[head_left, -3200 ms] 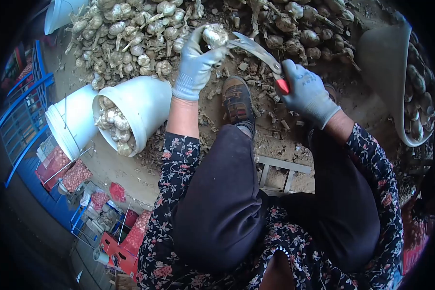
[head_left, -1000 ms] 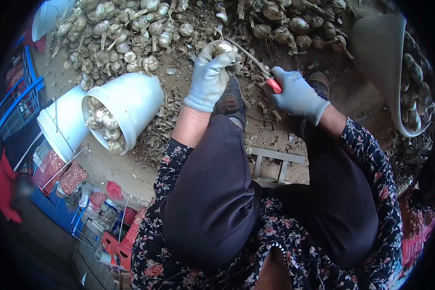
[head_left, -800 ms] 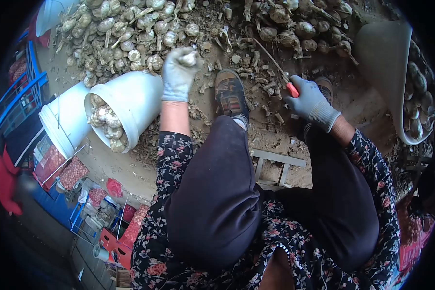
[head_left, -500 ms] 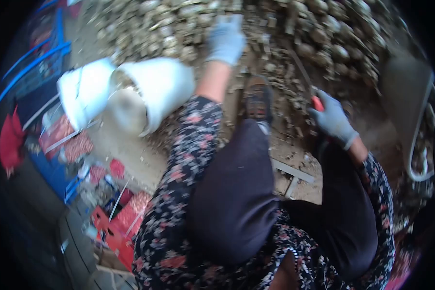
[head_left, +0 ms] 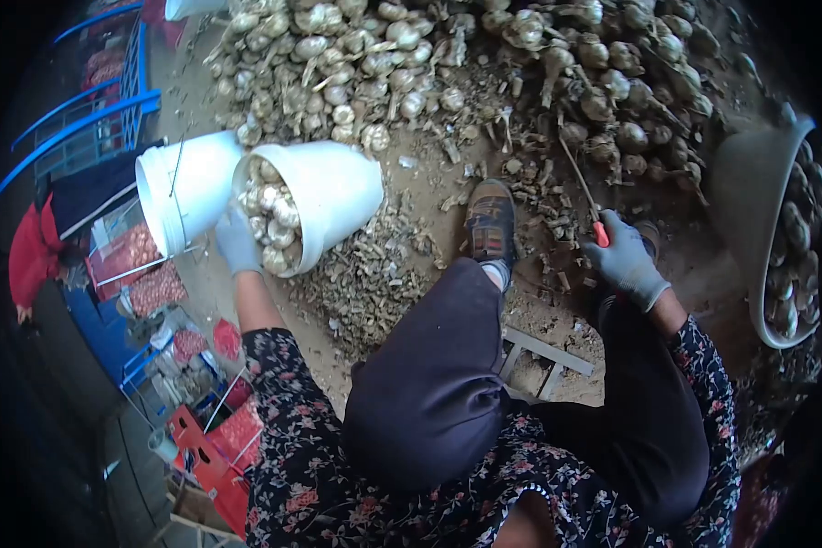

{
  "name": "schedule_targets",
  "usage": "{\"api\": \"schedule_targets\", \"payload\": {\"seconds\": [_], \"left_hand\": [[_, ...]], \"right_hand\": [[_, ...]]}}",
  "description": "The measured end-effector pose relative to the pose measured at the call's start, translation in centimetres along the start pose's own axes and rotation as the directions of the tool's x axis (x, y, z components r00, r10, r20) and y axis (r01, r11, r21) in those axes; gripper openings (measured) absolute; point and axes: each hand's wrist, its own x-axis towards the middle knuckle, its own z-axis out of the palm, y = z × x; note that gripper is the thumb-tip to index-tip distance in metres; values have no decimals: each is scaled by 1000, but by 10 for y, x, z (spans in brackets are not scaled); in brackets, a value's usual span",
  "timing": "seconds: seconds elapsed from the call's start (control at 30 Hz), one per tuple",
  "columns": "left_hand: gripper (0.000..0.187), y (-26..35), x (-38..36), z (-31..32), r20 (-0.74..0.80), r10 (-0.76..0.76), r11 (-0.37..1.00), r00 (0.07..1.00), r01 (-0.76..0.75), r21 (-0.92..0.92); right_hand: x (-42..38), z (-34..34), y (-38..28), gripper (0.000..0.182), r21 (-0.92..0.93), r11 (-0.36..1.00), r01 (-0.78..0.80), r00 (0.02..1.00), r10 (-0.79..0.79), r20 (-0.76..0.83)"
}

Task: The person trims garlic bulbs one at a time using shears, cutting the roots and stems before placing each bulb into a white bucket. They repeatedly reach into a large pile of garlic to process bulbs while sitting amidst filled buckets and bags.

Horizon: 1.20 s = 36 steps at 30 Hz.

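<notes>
My gloved left hand [head_left: 237,242] is at the mouth of a white bucket [head_left: 338,196] lying on its side. Its fingers look stretched out, partly lost against the rim, and I see nothing held in them. Inside that bucket are whitish garlic bulbs [head_left: 279,215]. My gloved right hand [head_left: 628,260] is closed around the red handle of a knife [head_left: 601,235] with a long thin blade, in front of my right knee. The blade points up toward a heap of untrimmed garlic [head_left: 612,87] with stalks.
Paler garlic bulbs [head_left: 338,64] spread across the ground ahead. A second white bucket [head_left: 187,187] adjoins the first. Cut stalks [head_left: 374,283] litter the floor by my shoe [head_left: 490,219]. At right stands a pale container [head_left: 763,219] holding garlic; red net bags [head_left: 155,288] lie left.
My left hand has moved from the garlic pile ahead back and left to the bucket's mouth. My right hand keeps hold of the knife, nearly in place. The view has shifted slightly.
</notes>
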Motion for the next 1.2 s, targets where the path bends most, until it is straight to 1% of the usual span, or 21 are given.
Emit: {"api": "schedule_targets", "payload": {"seconds": [0.03, 0.07, 0.1, 0.13, 0.17, 0.23, 0.27, 0.33, 0.47, 0.53, 0.63, 0.67, 0.73, 0.8, 0.83, 0.87, 0.97, 1.03, 1.07, 1.13, 1.2], "left_hand": [[31, 15, 0, -1, -68, 188, 813, 980, -117, 570], [29, 30, -1, 11, -155, 454, 795, 878, -321, 514], [28, 68, -11, 31, -256, 667, 717, 700, -510, 474], [25, 106, -23, 59, -163, 641, 767, 750, -631, 117], [22, 124, -15, 95, -141, 823, 564, 550, -820, 95], [26, 182, -20, 159, 54, 817, 572, 575, -818, 54], [40, 202, -15, 192, 164, 718, 680, 677, -732, 46], [55, 225, 7, 255, 469, 338, 781, 816, -522, 344], [68, 215, 5, 272, 371, 275, 795, 887, -427, 431], [70, 191, 4, 258, 439, 401, 905, 804, -421, -57], [59, 189, -45, 216, 350, 521, 742, 779, -210, -637], [59, 187, -59, 210, 352, 520, 739, 778, -204, -642], [57, 200, -91, 193, 448, 497, 668, 744, 2, -744], [54, 209, -112, 189, 476, 582, 584, 660, 69, -809], [55, 215, -122, 183, 517, 586, 622, 625, 62, -780], [61, 213, -126, 186, 448, 619, 636, 645, -76, -768], [68, 215, -134, 190, 442, 737, 593, 511, -178, -785], [65, 222, -145, 181, 445, 737, 662, 509, -410, -627], [65, 225, -145, 179, 452, 734, 666, 507, -405, -626], [59, 227, -147, 177, 473, 777, 626, 416, -590, -509], [52, 228, -151, 177, 450, 790, 612, 415, -517, -598]], "right_hand": [[0, -1, -2, 37, -1, 1000, -8, 1000, 8, -13], [0, -2, -2, 38, 6, 1000, -9, 1000, 10, -9], [1, -3, -2, 39, 12, 1000, -12, 1000, 12, -4], [1, -3, 0, 39, 7, 1000, -18, 1000, 18, -8], [1, -1, 1, 39, 11, 1000, -22, 1000, 22, -12], [3, -1, -1, 40, -23, 999, -37, 999, 36, -2], [4, -2, -1, 40, -22, 999, -45, 999, 45, -6], [3, -1, -1, 40, 2, 998, -65, 997, 65, 48], [5, -2, -1, 39, 6, 994, -107, 994, 106, 20], [6, -7, -1, 35, -20, 1000, -14, 999, 13, -41], [11, -16, -10, 28, -108, 992, 72, 987, -86, -135], [13, -19, -14, 28, -113, 991, 66, 987, -81, -135], [18, -25, -29, 28, -255, 941, 223, 914, -293, -282], [18, -33, -49, 37, -309, 930, 201, 898, -300, -321], [19, -36, -56, 38, -362, 914, 181, 890, -309, -334], [20, -38, -61, 38, -415, 896, 159, 882, -318, -349], [19, -44, -70, 41, -564, 820, 96, 874, -340, -346], [20, -43, -67, 41, -608, 789, 88, 861, -368, -352], [21, -42, -66, 41, -653, 752, 88, 843, -405, -354], [23, -42, -65, 40, -660, 747, 79, 866, -379, -326], [28, -41, -61, 39, -609, 789, 85, 918, -300, -260]]}}
